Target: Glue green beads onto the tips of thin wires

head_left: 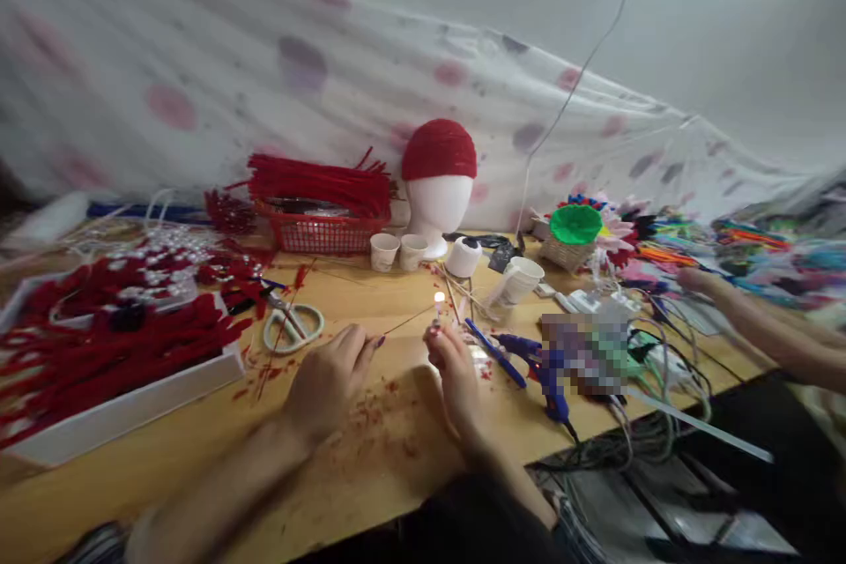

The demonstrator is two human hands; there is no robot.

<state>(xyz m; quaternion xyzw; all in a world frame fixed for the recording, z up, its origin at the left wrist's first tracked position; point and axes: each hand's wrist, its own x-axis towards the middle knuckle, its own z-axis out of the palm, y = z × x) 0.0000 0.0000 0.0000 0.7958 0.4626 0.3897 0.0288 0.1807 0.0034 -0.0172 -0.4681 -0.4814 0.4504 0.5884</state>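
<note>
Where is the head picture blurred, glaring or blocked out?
Head view: smearing over the multicoloured fuzzy stems toward the right edge; head view: a small white glare just above the person's right hand; head view: a pixelated patch against the blue plastic glue gun, hiding what lies there.

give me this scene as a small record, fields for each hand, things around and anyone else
left hand: pinches a thin dark stem, its far end close to the flame
right hand: holds what looks like a lit lighter, mostly hidden
left of hands: scissors, white box of red fuzzy strips
right of hands: blue glue gun
back: red basket, white head form in a red cap
other person: blurred hand at the right
</note>
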